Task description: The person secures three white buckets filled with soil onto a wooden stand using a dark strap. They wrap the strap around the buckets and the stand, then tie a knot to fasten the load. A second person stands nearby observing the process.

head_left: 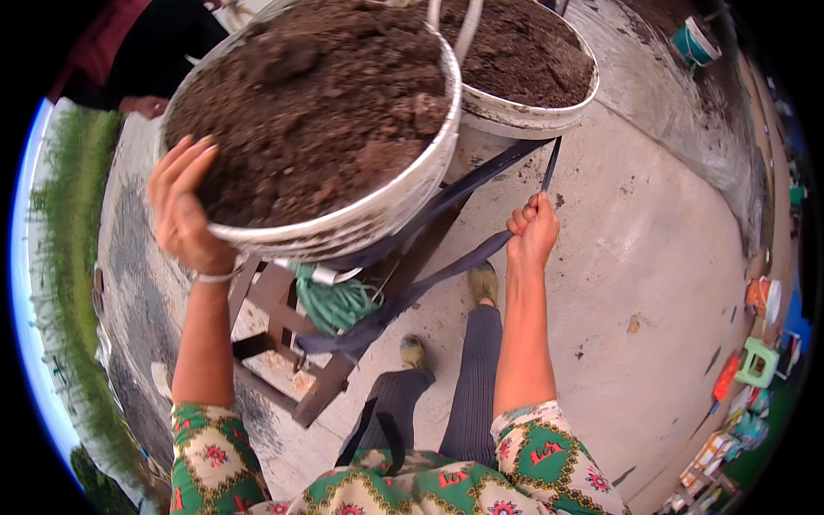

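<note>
My left hand grips the near left rim of a large white plastic bucket, its fingers over the edge. Dark crumbly soil fills this bucket almost to the rim. In a closed fist, my right hand holds a dark fabric strap. From the fist one stretch runs taut up to a second white bucket, also full of soil; another sags down to the left. The buckets stand close together over a brown metal frame. A bundle of green cord hangs beneath the nearer bucket.
A person in dark clothing is at the upper left, with one hand near the bucket. My shoes are on a concrete floor. A green stool and an orange bucket stand at the right; plastic sheeting lies at the upper right.
</note>
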Motion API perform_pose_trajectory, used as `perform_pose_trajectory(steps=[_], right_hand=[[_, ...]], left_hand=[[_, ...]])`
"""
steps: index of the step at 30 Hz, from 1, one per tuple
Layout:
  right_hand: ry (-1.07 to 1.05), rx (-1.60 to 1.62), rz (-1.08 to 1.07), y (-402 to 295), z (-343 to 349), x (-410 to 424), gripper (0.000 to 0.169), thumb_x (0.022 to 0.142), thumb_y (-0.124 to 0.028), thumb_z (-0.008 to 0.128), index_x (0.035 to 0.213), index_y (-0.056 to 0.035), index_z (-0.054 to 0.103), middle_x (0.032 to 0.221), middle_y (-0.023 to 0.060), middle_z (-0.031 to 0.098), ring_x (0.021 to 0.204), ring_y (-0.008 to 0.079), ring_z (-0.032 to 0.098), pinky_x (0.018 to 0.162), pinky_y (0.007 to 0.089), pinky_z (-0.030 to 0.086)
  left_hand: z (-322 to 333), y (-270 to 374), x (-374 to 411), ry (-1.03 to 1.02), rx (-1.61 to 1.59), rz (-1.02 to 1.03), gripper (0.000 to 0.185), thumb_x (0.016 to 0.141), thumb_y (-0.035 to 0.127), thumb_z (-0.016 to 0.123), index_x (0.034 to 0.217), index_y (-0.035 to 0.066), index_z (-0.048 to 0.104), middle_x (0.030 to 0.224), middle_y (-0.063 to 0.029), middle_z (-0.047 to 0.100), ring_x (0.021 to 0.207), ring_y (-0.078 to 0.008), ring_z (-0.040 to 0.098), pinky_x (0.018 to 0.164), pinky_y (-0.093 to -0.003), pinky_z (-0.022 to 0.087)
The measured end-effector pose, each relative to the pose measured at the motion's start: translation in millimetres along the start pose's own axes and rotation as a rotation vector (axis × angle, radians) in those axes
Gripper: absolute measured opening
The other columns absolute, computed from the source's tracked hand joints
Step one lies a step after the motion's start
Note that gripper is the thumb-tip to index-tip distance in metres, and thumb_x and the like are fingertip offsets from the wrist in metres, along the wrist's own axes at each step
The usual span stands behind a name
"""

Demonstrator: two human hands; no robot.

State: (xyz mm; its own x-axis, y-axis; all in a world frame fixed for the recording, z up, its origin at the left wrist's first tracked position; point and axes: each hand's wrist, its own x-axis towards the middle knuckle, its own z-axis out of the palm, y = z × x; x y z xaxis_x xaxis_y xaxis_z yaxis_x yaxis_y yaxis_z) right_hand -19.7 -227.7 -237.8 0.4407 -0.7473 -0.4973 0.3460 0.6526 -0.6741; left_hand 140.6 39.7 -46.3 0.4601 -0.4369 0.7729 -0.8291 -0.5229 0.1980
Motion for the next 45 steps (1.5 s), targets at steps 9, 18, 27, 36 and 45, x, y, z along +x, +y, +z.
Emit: perform_pose_trajectory(steps=[9,18,27,36,45], right_hand=[[0.085,-0.073,0.153,-31.8,3.3,12.7,0.02,0.083,-0.02,0.043,0.066,-0.0108,0.039,0.048,-0.0049,0.024,0.038,0.0072,0.019,0.036,0.0226,0.016],[0.071,-0.166,0.325,-57.1,9.1,6.5,0.02,0.082,-0.019,0.045,0.064,-0.0108,0.039,0.046,-0.0057,0.023,0.037,0.0067,0.018,0.035,0.0216,0.015],[-0.017,-0.413,0.439,-52.7,15.9,12.3,0.023,0.088,-0.022,0.039,0.067,-0.0116,0.038,0.052,-0.0038,0.028,0.044,0.0082,0.024,0.041,0.0229,0.023],[-0.072,-0.704,0.548,-18.3,57.3,26.6,0.027,0.088,-0.025,0.037,0.097,-0.0086,0.056,0.085,0.0059,0.063,0.071,0.0166,0.06,0.058,0.0295,0.051],[-0.187,-1.154,0.69,-101.3,23.3,30.2,0.029,0.083,-0.033,0.049,0.092,-0.0055,0.055,0.081,0.01,0.061,0.066,0.022,0.059,0.056,0.0275,0.048]], left_hand=[[-56.7,104.2,-45.5,-0.206,-0.478,-0.419,0.014,0.065,0.0,0.055,0.079,0.002,0.056,0.085,-0.0111,0.057,0.081,-0.0233,0.054,0.074,-0.0335,0.043],[129.2,144.2,-181.3,0.589,-2.029,-2.322,0.047,0.089,0.032,0.042,0.121,-0.001,0.035,0.121,-0.0183,0.043,0.116,-0.0279,0.039,0.096,-0.0449,0.031],[-60.8,105.2,-173.7,0.813,-1.566,-2.164,0.03,0.091,0.032,0.038,0.088,0.005,0.052,0.082,-0.0108,0.059,0.099,-0.0347,0.053,0.086,-0.0503,0.041],[-84.2,-45.6,-179.2,0.388,-0.833,-2.01,0.027,0.089,0.029,0.041,0.079,0.01,0.058,0.078,-0.003,0.062,0.057,-0.0055,0.049,0.048,-0.0216,0.036],[-0.4,-139.6,-96.5,0.244,-1.027,-1.827,0.024,0.085,0.022,0.049,0.084,0.0,0.06,0.064,-0.0027,0.06,0.038,-0.0071,0.041,0.035,-0.0217,0.032]])
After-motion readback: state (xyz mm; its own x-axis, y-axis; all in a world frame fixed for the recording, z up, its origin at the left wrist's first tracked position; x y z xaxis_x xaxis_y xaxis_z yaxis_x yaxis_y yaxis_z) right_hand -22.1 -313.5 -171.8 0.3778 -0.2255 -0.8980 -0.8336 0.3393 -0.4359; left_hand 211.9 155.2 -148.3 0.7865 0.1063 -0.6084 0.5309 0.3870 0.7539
